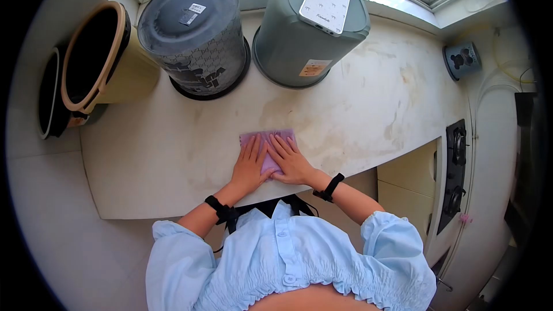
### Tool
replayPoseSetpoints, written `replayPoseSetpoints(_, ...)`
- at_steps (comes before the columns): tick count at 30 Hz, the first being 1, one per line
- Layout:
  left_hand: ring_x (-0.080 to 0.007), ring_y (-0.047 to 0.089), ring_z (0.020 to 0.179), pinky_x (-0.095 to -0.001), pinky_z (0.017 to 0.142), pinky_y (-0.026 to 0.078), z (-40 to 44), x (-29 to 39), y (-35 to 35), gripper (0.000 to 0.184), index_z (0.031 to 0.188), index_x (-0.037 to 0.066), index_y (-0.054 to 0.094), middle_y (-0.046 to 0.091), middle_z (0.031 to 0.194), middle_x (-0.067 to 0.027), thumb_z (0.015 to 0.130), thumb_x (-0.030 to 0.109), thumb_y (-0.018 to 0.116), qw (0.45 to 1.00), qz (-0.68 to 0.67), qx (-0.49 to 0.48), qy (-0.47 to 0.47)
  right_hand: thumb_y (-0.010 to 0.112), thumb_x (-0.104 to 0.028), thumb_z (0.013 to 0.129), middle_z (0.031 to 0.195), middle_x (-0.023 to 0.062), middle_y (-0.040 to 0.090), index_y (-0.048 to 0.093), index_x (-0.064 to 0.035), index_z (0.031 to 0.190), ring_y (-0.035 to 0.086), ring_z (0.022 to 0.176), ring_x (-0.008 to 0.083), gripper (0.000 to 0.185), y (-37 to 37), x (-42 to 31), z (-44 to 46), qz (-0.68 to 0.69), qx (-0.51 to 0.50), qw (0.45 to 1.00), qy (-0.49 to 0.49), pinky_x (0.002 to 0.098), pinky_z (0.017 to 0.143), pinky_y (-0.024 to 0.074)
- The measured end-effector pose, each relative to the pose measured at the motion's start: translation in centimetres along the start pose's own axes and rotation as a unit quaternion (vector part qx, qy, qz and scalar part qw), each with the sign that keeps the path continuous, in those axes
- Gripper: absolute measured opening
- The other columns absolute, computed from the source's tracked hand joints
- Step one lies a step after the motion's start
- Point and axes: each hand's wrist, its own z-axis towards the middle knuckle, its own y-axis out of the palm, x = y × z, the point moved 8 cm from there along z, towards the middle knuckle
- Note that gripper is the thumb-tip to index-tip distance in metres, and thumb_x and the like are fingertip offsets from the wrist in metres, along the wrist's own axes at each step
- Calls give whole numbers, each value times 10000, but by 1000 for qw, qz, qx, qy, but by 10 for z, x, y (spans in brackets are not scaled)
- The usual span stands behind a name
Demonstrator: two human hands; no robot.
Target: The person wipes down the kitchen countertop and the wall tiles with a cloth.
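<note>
A purple cleaning cloth (268, 163) lies flat on the pale, stained countertop (173, 161), close to its front edge. My left hand (250, 165) rests palm down on the left part of the cloth, fingers stretched out and pointing away from me. On the right part, my right hand (291, 164) presses down in the same way, its fingers slanting to the left. The two thumbs come close together near the cloth's lower edge. Both palms hide much of the cloth. Black straps circle both wrists.
Behind the cloth stand an upturned dark patterned bin (199, 40) and an upturned grey-green bin (308, 40) with a phone (326, 3) on top. A beige bin (124, 72) leans at left. Right are a small dark bin (462, 61) and a gas stove (453, 175).
</note>
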Motion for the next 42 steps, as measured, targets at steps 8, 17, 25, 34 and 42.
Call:
replayPoseSetpoints(8, -329, 229, 1319, -433, 1084, 179, 83, -54, -24, 781, 1337, -63, 281, 269, 1402, -222, 755, 336, 616, 990, 78, 110, -27, 536, -439, 703, 1441, 199, 220, 281, -5, 1370, 183, 1346, 317, 835, -14, 63, 88, -33, 49, 998, -29, 472, 1082, 115)
replayPoseSetpoints(17, -345, 183, 1338, -452, 1087, 155, 68, -13, 3, 764, 1326, -94, 273, 253, 1402, -242, 788, 356, 574, 990, 117, 77, -21, 527, -401, 707, 1430, 217, 229, 266, -36, 1387, 186, 1342, 338, 814, -7, 67, 38, 0, 53, 998, -25, 481, 1085, 114)
replayPoseSetpoints(25, -385, 151, 1340, -491, 1082, 125, 53, 159, 98, 780, 1340, -90, 243, 186, 1420, -268, 795, 374, 554, 999, 36, -14, -39, 473, -369, 803, 1468, 181, 157, 213, -22, 1402, 128, 1369, 298, 739, -46, 95, -159, 57, -36, 998, 18, 449, 1097, 91)
replayPoseSetpoints(34, -340, 189, 1338, -461, 1084, 152, 197, 167, 109, 749, 1347, -67, 256, 210, 1430, -222, 770, 312, 548, 989, 129, 65, -17, 424, -363, 843, 1453, 166, 214, 253, -10, 1385, 171, 1358, 279, 669, -93, 217, -130, -33, 55, 996, 61, 434, 1097, 103)
replayPoseSetpoints(42, -345, 147, 1350, -459, 1095, 109, 163, 197, 127, 759, 1351, -60, 257, 195, 1435, -224, 814, 412, 509, 992, 103, 61, -37, 425, -525, 853, 1442, 175, 236, 268, 3, 1376, 184, 1351, 289, 760, -92, 192, -171, -39, 54, 997, 50, 450, 1087, 79)
